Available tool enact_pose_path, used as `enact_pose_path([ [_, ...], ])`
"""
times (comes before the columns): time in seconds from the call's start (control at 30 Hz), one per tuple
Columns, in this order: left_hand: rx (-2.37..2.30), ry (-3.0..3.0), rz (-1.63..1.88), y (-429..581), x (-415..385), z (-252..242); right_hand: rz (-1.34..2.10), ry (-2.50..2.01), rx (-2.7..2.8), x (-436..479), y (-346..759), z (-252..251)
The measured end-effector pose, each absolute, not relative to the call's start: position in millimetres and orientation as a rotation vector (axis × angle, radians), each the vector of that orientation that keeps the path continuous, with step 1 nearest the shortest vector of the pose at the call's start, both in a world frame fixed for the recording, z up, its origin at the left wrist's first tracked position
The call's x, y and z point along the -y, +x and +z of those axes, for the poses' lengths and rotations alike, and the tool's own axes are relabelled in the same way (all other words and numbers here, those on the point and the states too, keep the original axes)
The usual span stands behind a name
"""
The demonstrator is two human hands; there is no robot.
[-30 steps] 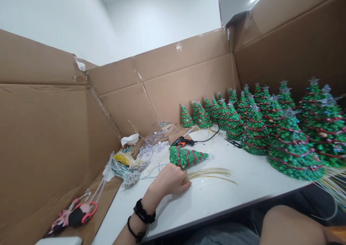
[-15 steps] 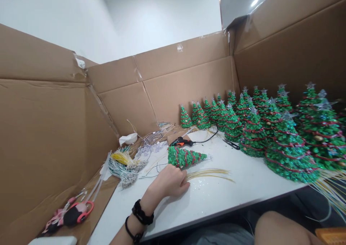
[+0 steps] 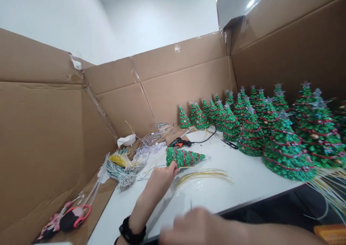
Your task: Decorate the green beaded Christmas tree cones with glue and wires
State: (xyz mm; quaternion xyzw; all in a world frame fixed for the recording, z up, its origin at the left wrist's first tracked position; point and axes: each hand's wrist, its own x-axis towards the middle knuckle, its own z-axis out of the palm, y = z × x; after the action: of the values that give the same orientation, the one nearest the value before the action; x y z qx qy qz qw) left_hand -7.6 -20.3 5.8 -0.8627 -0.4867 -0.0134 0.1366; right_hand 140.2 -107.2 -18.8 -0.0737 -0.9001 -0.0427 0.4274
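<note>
A small green Christmas tree (image 3: pixel 186 157) with red garland lies on its side, its clear star pointing right. Just below its base my left hand (image 3: pixel 162 178) is closed in a pinch, with a thin yellow wire (image 3: pixel 186 167) sticking out to the right of the fingertips. A loose bundle of yellow wires (image 3: pixel 208 174) lies on the white table (image 3: pixel 227 194) beside that hand. Low in the view, my right hand (image 3: pixel 200 227) is smeared by motion; a thin dark sliver stands above it, too blurred to name.
Many upright trees (image 3: pixel 251 133) crowd the right side. Behind the lying tree are a glue gun (image 3: pixel 180 142) with its cord and a dark cutter (image 3: pixel 229 144). Wire bundles (image 3: pixel 123 169) and a pink-and-black doll-like item (image 3: pixel 70 218) lie left. Cardboard walls (image 3: pixel 183 79) enclose the table.
My left hand has lifted off the bundle of yellow wires, now pinching one strand nearer the tree. My right hand has come into view at the bottom.
</note>
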Motion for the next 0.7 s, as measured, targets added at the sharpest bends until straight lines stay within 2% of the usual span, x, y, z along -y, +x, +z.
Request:
enact_pose_path([
  [0.1,1.645,-2.56,-0.379,-9,33,3,-0.072,-0.795,2.116,78,157,-18],
  [0.17,1.735,-2.6,-0.677,-8,41,-1,-0.096,-1.022,2.061,57,167,-23],
  [0.3,1.808,-2.707,-1.261,-8,50,-7,-0.025,-1.051,2.185,32,173,-36],
  [0.43,1.873,-2.785,-1.665,-13,55,-9,0.068,-1.015,2.222,30,171,-40],
  [0.6,1.864,-2.894,-1.983,-15,58,-3,0.172,-1.026,2.165,36,170,-35],
  [0.7,1.881,-2.8,-1.995,-11,61,-2,0.313,-1.025,2.184,47,171,-30],
])
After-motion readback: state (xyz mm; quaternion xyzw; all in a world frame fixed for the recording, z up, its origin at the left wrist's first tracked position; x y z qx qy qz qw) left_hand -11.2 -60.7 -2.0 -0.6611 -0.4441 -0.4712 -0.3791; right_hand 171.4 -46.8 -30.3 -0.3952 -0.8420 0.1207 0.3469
